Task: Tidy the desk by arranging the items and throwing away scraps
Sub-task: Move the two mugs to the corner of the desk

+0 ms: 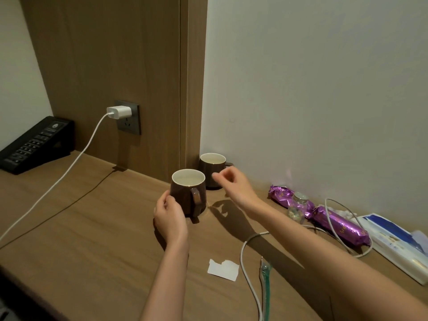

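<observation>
Your left hand (pixel 170 214) wraps brown white-lined ceramic mug (pixel 188 193) on wooden tabletop (pixel 92 228), likely pairing it with matching brown mug (pixel 212 169) by wall. Your right hand (pixel 231 184) hovers near that one, loose, empty. Nearer you: torn white paper scrap (pixel 223 269).

Left hand (pixel 170 215) curled, gripping; right hand (pixel 231 184) hovering, fingers (pixel 218 177) loosely bent.

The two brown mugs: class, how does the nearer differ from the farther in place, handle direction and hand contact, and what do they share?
The left hand grips the near mug; the right hand hovers before the far mug, holding nothing. The near mug's handle faces the camera; the far mug's points right. The far mug sits in the wall corner; the near mug stands farther out. Both are upright, brown outside, pale inside.
</observation>
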